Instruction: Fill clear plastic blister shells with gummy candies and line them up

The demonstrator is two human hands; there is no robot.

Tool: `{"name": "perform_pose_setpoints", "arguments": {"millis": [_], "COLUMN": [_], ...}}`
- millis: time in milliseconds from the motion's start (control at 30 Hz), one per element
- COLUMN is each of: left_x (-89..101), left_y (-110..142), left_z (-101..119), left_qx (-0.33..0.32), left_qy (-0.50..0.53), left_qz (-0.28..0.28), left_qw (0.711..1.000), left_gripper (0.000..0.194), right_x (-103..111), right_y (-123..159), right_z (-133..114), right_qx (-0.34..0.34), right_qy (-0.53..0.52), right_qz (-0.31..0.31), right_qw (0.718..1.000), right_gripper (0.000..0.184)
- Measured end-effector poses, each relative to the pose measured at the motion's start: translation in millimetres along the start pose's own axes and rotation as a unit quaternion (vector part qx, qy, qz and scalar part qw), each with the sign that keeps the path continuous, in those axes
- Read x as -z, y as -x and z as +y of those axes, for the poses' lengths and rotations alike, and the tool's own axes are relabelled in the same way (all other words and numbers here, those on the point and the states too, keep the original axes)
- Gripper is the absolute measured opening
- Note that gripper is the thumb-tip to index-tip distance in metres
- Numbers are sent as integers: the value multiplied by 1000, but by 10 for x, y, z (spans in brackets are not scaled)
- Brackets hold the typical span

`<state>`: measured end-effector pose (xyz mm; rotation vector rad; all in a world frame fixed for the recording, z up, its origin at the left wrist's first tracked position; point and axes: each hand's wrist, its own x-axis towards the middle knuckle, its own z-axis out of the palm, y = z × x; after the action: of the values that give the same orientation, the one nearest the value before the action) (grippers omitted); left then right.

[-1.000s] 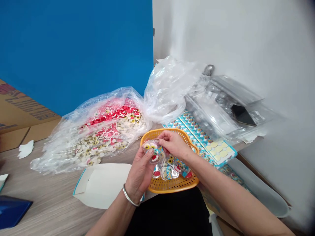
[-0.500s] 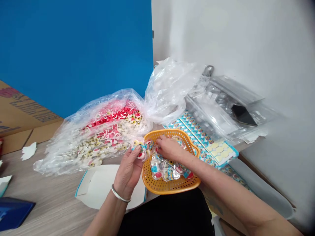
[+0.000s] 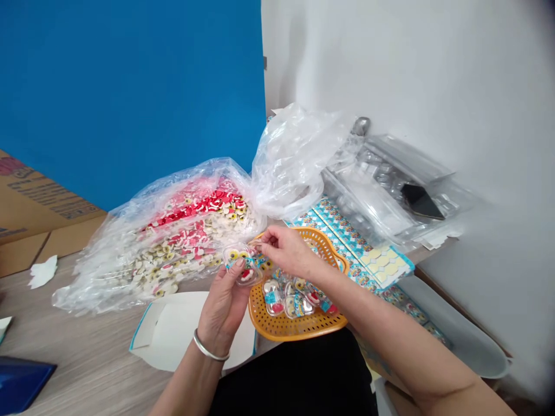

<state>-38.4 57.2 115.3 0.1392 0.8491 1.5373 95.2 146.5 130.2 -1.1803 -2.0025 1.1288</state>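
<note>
Small clear plastic packs (image 3: 243,267), with yellow-ringed eye pieces, red-and-white pieces and a blue printed label inside, are stacked in my left hand (image 3: 223,306), the thumb pressed on the front one. My right hand (image 3: 284,249) is beside them with its fingertips pinched at their right edge; what it grips is too small to make out. Below it stands an orange plastic basket (image 3: 281,332) with perforated walls. Several similar clear packs (image 3: 298,303) lie inside it, partly covered by my right hand and forearm.
A clear bag of loose red, white and eye-shaped pieces (image 3: 191,231) lies behind left. An open white carton (image 3: 186,329) is by my left wrist. Beyond the basket are printed label sheets (image 3: 342,237), a crumpled plastic bag (image 3: 290,156) and clear plastic trays (image 3: 373,196).
My right hand has risen out of the basket and moved left to the packs in my left hand. My left hand still holds them in about the same place.
</note>
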Motion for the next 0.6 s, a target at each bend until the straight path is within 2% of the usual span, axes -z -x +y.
{"name": "perform_pose_setpoints", "arguments": {"millis": [133, 233, 333, 500, 600], "left_x": [39, 68, 77, 89, 125], "left_y": [16, 23, 19, -19, -46], "left_z": [64, 128, 170, 175, 169], "left_qx": [-18, -29, -31, -18, -21], "left_qy": [-5, -8, 2, 11, 9], "left_qz": [11, 52, 82, 101, 104], "left_qw": [1000, 998, 996, 995, 994], "left_gripper": [24, 17, 14, 19, 16], "right_x": [-78, -59, -116, -335, -371], "right_y": [-79, -132, -121, -33, -39], "right_z": [17, 129, 258, 378, 443], "right_qx": [-26, -58, -73, -68, -39], "right_qy": [10, 141, 221, 223, 196], "right_qz": [-53, -58, -44, -30, -34], "right_qw": [998, 987, 972, 972, 979], "right_gripper": [14, 22, 11, 22, 17]}}
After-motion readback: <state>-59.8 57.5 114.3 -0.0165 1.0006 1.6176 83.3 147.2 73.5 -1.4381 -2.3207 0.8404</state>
